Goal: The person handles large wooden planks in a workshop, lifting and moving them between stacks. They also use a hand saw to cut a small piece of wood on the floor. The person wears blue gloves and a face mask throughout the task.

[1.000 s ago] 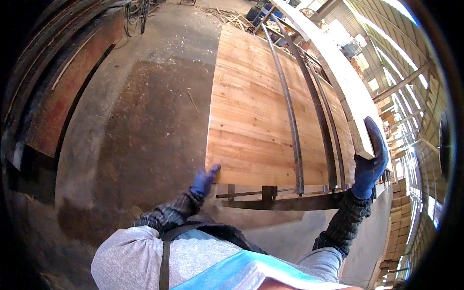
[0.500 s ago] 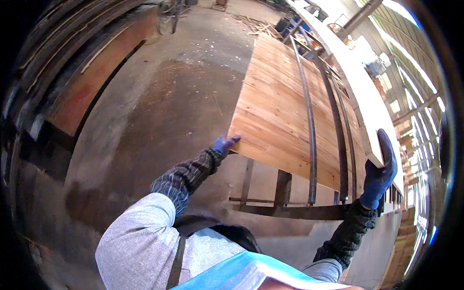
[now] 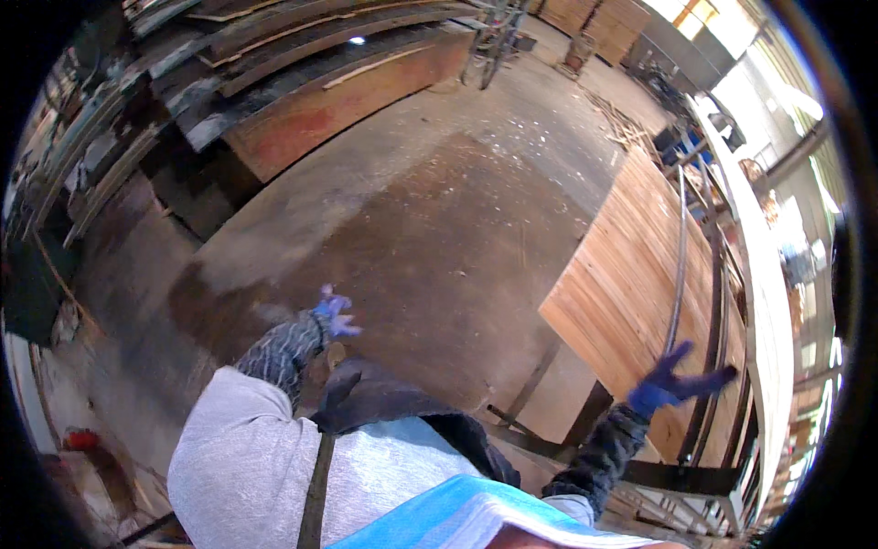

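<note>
My left hand [image 3: 336, 312], in a blue-purple glove, hangs over the concrete floor with its fingers apart and nothing in it. To the right, my right hand [image 3: 674, 382] is gloved in the same colour, fingers spread, in front of the near part of a large wooden panel [image 3: 615, 265]. Whether it touches the panel I cannot tell. The panel, made of joined light strips, leans on a dark metal rack [image 3: 711, 302] with long round bars. Along the rack's right side runs a long pale board [image 3: 770, 329].
At the upper left stands a layered stack of dark beams [image 3: 347, 41] above a reddish panel [image 3: 352, 105]. Concrete floor [image 3: 439, 229] with a dark patch lies between stack and rack. Scrap wood strips [image 3: 619, 119] lie at the far end. A small red object [image 3: 82, 440] is at the lower left.
My left hand has let go of the panel's near left corner and moved left. My right hand has come off the pale board and opened. The view has turned left.
</note>
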Demonstrator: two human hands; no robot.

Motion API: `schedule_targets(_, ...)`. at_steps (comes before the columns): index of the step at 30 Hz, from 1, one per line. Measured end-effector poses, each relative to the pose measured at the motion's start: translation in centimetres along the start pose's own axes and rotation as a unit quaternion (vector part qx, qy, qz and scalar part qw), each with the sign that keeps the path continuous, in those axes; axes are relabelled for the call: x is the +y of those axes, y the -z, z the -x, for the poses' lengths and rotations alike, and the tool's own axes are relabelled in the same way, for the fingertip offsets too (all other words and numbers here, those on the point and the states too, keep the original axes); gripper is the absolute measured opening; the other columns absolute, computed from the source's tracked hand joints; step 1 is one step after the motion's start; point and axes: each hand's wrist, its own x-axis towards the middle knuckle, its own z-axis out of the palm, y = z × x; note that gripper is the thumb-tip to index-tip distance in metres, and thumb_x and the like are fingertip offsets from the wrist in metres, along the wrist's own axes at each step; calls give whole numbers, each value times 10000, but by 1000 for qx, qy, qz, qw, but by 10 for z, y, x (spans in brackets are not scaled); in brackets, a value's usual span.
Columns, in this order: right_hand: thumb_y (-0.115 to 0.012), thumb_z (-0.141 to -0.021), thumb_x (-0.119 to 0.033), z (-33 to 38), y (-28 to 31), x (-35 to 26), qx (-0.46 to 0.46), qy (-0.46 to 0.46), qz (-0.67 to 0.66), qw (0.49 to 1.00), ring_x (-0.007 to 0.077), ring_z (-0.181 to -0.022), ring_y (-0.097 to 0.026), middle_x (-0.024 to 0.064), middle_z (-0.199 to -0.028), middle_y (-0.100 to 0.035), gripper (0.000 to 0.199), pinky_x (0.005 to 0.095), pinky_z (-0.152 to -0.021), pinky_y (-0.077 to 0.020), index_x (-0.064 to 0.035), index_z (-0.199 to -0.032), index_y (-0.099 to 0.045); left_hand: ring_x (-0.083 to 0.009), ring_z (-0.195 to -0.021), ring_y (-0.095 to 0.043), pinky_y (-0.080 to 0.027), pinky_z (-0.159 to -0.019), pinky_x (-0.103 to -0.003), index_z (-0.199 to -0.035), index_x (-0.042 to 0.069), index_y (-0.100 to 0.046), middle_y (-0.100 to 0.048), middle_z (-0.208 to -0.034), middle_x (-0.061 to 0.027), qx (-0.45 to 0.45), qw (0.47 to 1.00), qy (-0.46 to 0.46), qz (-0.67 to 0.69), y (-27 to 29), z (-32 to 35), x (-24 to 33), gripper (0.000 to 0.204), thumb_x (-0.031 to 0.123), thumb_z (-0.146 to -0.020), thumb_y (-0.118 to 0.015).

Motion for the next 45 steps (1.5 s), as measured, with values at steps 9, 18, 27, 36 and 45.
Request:
schedule_targets(9,-723,-814,-264,242,-59,-151,-464,-65,-311,827,359,-1393,-295,220,-1514,-277,775,422,-1133,-264,-7,-1430,-329,-351,-1079,-563,-505,-838,-482,-1305,153,-366,-493,-1249,-146,360,931,-2,-53,230,126,-103,454,374,-936,-513)
schedule_targets(18,-773,-763,-237,328,-69,-236,-630,-52,-425,648,325,-1386,-322,214,-1489,-326,727,391,-1111,-315,-42,-1375,-432,-335,-1014,-586,-504,-801,-454,-1202,114,-451,-546,-1161,-151,375,924,34,-69,224,162,-180,367,338,-921,-526)
schedule_targets(27,-695,-826,-407,344,-47,-246,-721,-34,-370,584,349,-1373,-339,242,-1473,-341,702,391,-1110,-318,-10,-1355,-459,-319,-950,-609,-503,-765,-426,-1100,74,-536,-598,-1073,-156,356,920,8,-166,226,121,-132,298,302,-907,-538)
schedule_targets(36,-738,-803,-357,348,-19,-190,-715,-185,-368,565,317,-1337,-400,205,-1452,-397,689,372,-1091,-342,29,-1316,-491,-303,-886,-632,-502,-728,-399,-997,35,-621,-651,-986,-161,361,877,-29,-317,208,67,-97,263,265,-892,-551)
schedule_targets(45,-720,-837,-223,339,-59,-190,-752,-217,-348,516,238,-1241,-500,158,-1371,-507,612,348,-1032,-400,37,-1332,-473,-256,-1172,-511,-419,-998,-359,-1267,56,-505,-535,-1261,-115,284,871,-401,26,95,87,81,367,249,-956,-534)
